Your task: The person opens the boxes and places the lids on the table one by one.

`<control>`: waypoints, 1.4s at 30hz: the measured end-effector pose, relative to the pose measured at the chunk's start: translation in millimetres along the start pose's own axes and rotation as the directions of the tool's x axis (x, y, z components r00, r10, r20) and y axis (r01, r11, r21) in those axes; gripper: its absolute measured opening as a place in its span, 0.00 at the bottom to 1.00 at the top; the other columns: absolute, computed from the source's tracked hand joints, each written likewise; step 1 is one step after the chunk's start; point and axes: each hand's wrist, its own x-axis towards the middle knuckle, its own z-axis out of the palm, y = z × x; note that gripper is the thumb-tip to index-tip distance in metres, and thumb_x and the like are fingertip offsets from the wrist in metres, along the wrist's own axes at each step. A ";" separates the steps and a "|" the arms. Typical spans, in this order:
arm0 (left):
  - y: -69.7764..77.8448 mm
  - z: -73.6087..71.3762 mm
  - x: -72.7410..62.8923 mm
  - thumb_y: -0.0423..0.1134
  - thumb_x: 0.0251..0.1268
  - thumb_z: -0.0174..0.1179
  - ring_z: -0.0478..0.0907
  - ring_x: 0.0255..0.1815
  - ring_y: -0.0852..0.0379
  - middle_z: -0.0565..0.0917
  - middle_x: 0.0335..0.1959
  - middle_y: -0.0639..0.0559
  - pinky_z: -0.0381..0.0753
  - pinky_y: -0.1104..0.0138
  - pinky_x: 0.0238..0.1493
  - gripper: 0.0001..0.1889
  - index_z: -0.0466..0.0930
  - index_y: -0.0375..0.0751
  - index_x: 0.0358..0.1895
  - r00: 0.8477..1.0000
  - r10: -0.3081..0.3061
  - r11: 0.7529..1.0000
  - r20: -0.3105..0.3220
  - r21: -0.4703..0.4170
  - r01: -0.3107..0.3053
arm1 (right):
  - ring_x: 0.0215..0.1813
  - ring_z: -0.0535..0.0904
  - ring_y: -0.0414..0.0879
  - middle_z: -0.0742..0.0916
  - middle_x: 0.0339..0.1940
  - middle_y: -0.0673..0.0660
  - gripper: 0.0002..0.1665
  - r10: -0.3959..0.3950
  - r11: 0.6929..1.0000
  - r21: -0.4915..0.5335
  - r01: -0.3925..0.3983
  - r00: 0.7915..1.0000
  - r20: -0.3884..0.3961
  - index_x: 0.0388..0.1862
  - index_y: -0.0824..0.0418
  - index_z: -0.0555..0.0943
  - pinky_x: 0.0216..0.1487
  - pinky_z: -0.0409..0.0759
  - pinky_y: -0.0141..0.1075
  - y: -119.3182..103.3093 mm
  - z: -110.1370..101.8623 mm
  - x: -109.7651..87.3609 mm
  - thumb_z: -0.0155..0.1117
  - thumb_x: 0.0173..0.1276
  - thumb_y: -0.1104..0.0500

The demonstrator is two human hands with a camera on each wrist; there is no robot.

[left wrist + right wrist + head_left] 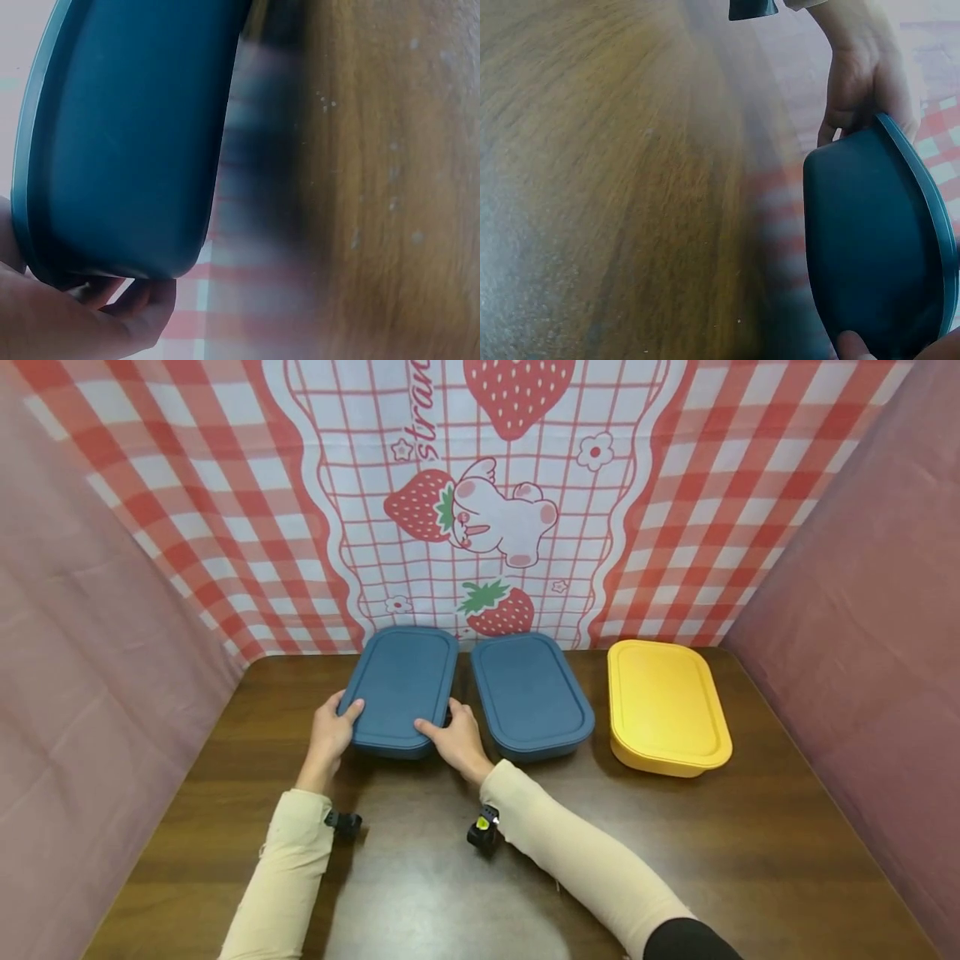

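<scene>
A dark blue lidded box (405,681), shaped like a rounded rectangular food container, is gripped by both hands at its near end. The left hand (330,732) holds its left side, thumb on the lid rim. On the opposite side, the right hand (457,739) has its thumb over the lid edge and fingers down the wall. In the left wrist view a gap shows between the bottom of the box (131,142) and the wooden table (397,187), so it is held up. The right wrist view shows the side of the box (877,240) between both hands.
A second dark blue lidded box (532,693) stands close to the right of the held one. Farther right is a yellow lidded box (667,706). Behind the table hangs a checked strawberry curtain (480,527), with pink cloth (97,652) along the sides.
</scene>
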 end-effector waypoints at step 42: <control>-1.8 -40.5 -8.6 0.46 0.76 0.47 0.68 0.61 0.51 0.70 0.67 0.37 0.66 0.70 0.59 0.28 0.60 0.36 0.73 0.997 -0.046 0.998 -0.056 0.042 0.048 | 0.57 0.73 0.52 0.75 0.59 0.64 0.50 -0.084 0.995 -0.034 0.098 0.954 0.290 0.75 0.60 0.61 0.59 0.75 0.44 -20.0 7.1 0.8 0.71 0.60 0.43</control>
